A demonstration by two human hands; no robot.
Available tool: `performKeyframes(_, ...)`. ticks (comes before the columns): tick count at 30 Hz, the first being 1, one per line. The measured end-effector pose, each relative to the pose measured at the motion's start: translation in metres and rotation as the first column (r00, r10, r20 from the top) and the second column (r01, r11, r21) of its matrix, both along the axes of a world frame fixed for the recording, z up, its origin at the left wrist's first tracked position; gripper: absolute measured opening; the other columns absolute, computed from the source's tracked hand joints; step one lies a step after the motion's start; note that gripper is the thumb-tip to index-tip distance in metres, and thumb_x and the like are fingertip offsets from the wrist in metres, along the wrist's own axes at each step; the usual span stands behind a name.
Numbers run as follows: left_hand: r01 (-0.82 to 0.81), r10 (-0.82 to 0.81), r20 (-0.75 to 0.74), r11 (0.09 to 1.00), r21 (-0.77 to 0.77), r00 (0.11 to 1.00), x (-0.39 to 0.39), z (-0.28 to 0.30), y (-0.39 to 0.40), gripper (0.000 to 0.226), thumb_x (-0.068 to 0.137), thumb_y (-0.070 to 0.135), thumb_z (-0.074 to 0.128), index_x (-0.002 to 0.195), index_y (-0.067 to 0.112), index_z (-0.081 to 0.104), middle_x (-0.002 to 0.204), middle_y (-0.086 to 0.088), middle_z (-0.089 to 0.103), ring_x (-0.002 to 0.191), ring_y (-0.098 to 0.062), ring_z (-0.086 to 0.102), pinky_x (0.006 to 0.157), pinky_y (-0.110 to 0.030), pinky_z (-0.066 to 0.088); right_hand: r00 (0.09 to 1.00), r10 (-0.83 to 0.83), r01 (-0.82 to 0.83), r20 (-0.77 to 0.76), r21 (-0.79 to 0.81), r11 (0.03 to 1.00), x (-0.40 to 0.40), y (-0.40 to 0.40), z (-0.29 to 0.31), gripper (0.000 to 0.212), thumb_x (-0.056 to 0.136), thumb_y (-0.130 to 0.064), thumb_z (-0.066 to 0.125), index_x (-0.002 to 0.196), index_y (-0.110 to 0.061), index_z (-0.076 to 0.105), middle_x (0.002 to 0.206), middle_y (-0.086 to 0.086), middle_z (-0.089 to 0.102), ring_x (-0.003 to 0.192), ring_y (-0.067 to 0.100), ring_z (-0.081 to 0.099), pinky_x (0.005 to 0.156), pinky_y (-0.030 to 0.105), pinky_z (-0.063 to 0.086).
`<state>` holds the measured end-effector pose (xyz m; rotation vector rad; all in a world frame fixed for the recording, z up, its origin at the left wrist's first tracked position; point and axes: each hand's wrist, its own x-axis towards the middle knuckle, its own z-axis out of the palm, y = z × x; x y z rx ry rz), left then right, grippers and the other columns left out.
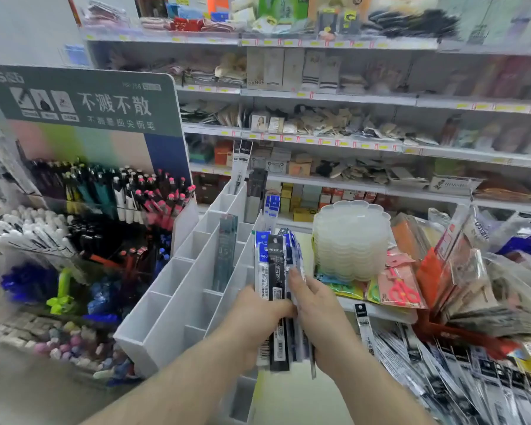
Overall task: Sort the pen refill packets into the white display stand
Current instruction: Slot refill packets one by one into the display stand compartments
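Refill packets gripped between both hands.

The display stand is plain white. One packet standing in it is dark grey-green. Just right of the stand, the held bunch of packets mixes blue-and-white cards with a black one printed in white, barcodes striped black on white. Left of the stand, pens show pink caps on black and white barrels under a grey-green sign lettered white. Right of the stand, scissors are pink.
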<state>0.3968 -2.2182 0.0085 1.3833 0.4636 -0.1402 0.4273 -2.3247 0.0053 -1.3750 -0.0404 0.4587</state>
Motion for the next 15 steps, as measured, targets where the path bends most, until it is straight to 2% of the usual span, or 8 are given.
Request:
performKeyframes(2, -0.018, 0.018, 0.008, 1.0, -0.009, 1.0, -0.002, -0.008, -0.009, 0.031, 0.082, -0.007, 0.066, 0.105, 0.014, 0.073, 0.094, -0.017, 0.076, 0.087, -0.036, 0.074, 0.074, -0.055, 0.06, 0.999, 0.032, -0.032, 0.005, -0.027, 0.999, 0.001, -0.005, -0.008, 0.024, 0.098, -0.026, 0.06, 0.114, -0.011, 0.07, 0.1, 0.009, 0.077, 0.094, 0.026, 0.074, 0.086, 0.043, 0.058)
performKeyframes(4, -0.04, 0.04, 0.001, 0.998, -0.038, 0.999, -0.005, -0.014, -0.012, 0.036, 0.081, -0.01, 0.063, 0.108, 0.012, 0.072, 0.095, -0.021, 0.075, 0.086, -0.038, 0.073, 0.072, -0.05, 0.06, 0.996, 0.056, -0.055, -0.07, 0.013, 0.998, 0.005, -0.014, -0.014, 0.02, 0.096, -0.01, 0.059, 0.112, -0.002, 0.069, 0.088, 0.014, 0.074, 0.076, 0.03, 0.071, 0.072, 0.04, 0.057)
performKeyframes(6, -0.035, 0.034, -0.01, 0.998, -0.06, 0.999, -0.008, -0.018, -0.01, 0.044, 0.07, -0.005, 0.064, 0.112, 0.009, 0.07, 0.099, -0.026, 0.073, 0.088, -0.041, 0.072, 0.077, -0.053, 0.059, 0.979, 0.043, -0.024, -0.198, 0.097, 0.995, 0.01, -0.022, -0.019, 0.025, 0.094, -0.001, 0.049, 0.113, 0.005, 0.064, 0.063, 0.01, 0.05, 0.051, 0.021, 0.047, 0.054, 0.031, 0.04)
performKeyframes(7, -0.042, 0.04, -0.027, 0.997, -0.063, 0.999, -0.009, -0.02, -0.008, 0.047, 0.067, -0.002, 0.065, 0.113, 0.007, 0.068, 0.1, -0.028, 0.072, 0.091, -0.044, 0.071, 0.08, -0.056, 0.058, 0.964, 0.026, 0.013, -0.265, 0.143, 0.99, 0.011, -0.025, -0.021, 0.028, 0.094, -0.001, 0.044, 0.114, 0.005, 0.063, 0.06, 0.006, 0.039, 0.048, 0.017, 0.037, 0.05, 0.028, 0.033)
performKeyframes(8, -0.046, 0.043, -0.048, 0.997, -0.059, 0.998, -0.01, -0.021, -0.005, 0.044, 0.07, -0.003, 0.066, 0.113, 0.005, 0.066, 0.101, -0.03, 0.071, 0.093, -0.047, 0.069, 0.082, -0.058, 0.057, 0.947, 0.019, 0.047, -0.322, 0.197, 0.979, 0.013, -0.028, -0.022, 0.031, 0.094, -0.002, 0.039, 0.113, 0.005, 0.062, 0.06, 0.004, 0.035, 0.048, 0.016, 0.034, 0.049, 0.028, 0.032)
performKeyframes(10, -0.026, 0.021, -0.083, 0.998, -0.062, 0.996, -0.01, -0.022, -0.001, 0.029, 0.084, -0.006, 0.062, 0.111, 0.003, 0.064, 0.103, -0.031, 0.07, 0.095, -0.048, 0.069, 0.081, -0.056, 0.058, 0.929, 0.016, 0.086, -0.371, 0.258, 0.962, 0.017, -0.032, -0.021, 0.036, 0.094, -0.007, 0.035, 0.108, 0.006, 0.065, 0.061, 0.007, 0.042, 0.051, 0.018, 0.04, 0.054, 0.03, 0.036)
performKeyframes(12, 0.027, -0.037, -0.091, 0.994, -0.106, 0.995, -0.01, -0.02, 0.001, 0.024, 0.09, -0.006, 0.058, 0.11, 0.005, 0.065, 0.103, -0.029, 0.071, 0.087, -0.041, 0.071, 0.071, -0.045, 0.06, 0.922, 0.038, 0.075, -0.385, 0.273, 0.959, 0.02, -0.034, -0.021, 0.039, 0.094, -0.011, 0.035, 0.106, 0.007, 0.068, 0.066, 0.011, 0.053, 0.058, 0.022, 0.051, 0.06, 0.033, 0.044)
performKeyframes(15, 0.109, -0.118, -0.052, 0.982, -0.152, 0.992, -0.008, -0.021, 0.002, 0.026, 0.087, 0.0, 0.065, 0.11, 0.009, 0.069, 0.102, -0.026, 0.072, 0.078, -0.033, 0.071, 0.065, -0.038, 0.059, 0.901, 0.106, 0.042, -0.422, 0.326, 0.945, 0.018, -0.029, -0.018, 0.042, 0.095, -0.018, 0.038, 0.116, 0.005, 0.066, 0.089, 0.022, 0.069, 0.078, 0.034, 0.065, 0.081, 0.043, 0.053)
